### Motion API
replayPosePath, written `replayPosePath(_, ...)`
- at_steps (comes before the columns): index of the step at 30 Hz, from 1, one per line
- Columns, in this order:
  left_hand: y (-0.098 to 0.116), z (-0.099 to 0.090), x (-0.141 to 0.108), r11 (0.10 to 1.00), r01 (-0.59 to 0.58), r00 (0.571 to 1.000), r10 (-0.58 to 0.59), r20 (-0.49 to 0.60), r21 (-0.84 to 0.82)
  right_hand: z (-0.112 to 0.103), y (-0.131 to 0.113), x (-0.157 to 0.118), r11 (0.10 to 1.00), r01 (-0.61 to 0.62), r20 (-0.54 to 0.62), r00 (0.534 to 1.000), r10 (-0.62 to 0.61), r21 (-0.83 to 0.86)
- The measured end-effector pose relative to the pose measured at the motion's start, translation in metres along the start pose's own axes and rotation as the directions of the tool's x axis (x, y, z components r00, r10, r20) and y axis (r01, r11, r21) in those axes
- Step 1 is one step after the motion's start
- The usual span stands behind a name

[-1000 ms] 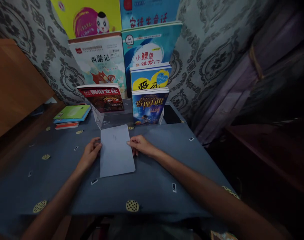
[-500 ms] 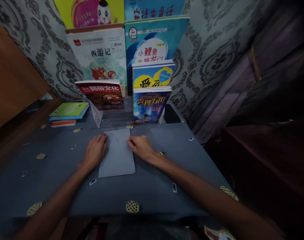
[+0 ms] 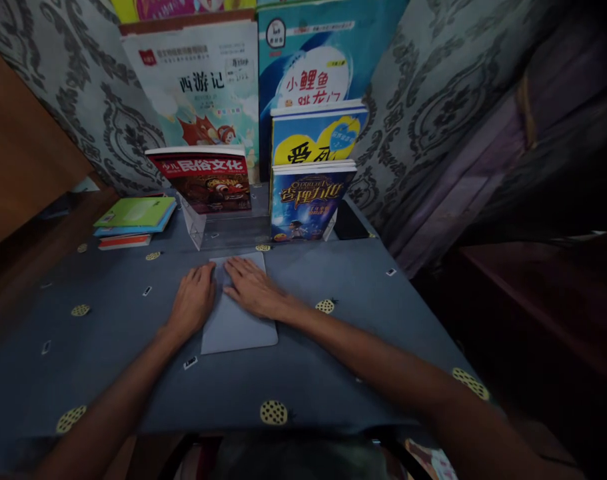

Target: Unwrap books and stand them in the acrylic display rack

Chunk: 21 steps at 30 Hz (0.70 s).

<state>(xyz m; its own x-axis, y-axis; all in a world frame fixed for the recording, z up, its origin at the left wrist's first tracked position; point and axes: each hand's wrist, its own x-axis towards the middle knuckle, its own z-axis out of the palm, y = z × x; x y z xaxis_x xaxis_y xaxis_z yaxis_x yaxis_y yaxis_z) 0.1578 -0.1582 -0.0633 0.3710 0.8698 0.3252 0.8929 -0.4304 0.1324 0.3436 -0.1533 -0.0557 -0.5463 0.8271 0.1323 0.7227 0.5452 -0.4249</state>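
A plain pale sheet or thin booklet [image 3: 240,333] lies flat on the table in front of me, its lower right corner rounded; I cannot tell how many layers it has. My left hand [image 3: 194,297] rests along its left edge, palm down, fingers stretched forward and gripping nothing. Across its upper part lies my right hand [image 3: 252,287], flat with the fingers extended, pointing up and left. The two hands are close together but apart, with a strip of the pale surface showing between the fingertips.
Beyond the sheet, a clear stand [image 3: 196,227] holds a red-topped book [image 3: 213,187] and a blue book [image 3: 308,203]. Taller books [image 3: 198,87] lean behind. A book stack [image 3: 133,217] lies left; a dark phone-like slab [image 3: 350,223] lies right. The patterned blue cloth [image 3: 148,373] covers the table.
My right hand has moved from the sheet's right edge, where its fingers were curled, to lie flat across its upper part. My left hand stays at the left edge. The view has shifted slightly.
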Motion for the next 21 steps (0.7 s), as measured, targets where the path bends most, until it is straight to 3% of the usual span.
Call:
replayPosePath(6, 0.002, -0.002, -0.001, 1.0, 0.014, 1.0, -0.014, 0.013, -0.025, -0.008, 0.034, -0.022, 0.994, -0.101, -0.067, 0.993, 0.099, -0.037)
replayPosePath(12, 0.002, -0.005, 0.001, 1.0, -0.023, 0.998, 0.024, 0.055, -0.016, -0.014, 0.045, -0.033, 0.996, -0.067, -0.07, 0.996, 0.063, -0.053)
replayPosePath(17, 0.009, -0.009, -0.002, 0.984, -0.176, 0.978, 0.177, 0.108, -0.015, -0.013, 0.042, -0.031, 0.993, -0.096, -0.067, 0.993, 0.092, -0.062)
replayPosePath(21, 0.03, -0.013, -0.018, 0.933, -0.349, 0.915, 0.359, 0.185, -0.083, -0.012, 0.04, -0.032, 0.994, -0.093, -0.083, 0.993, 0.088, -0.063)
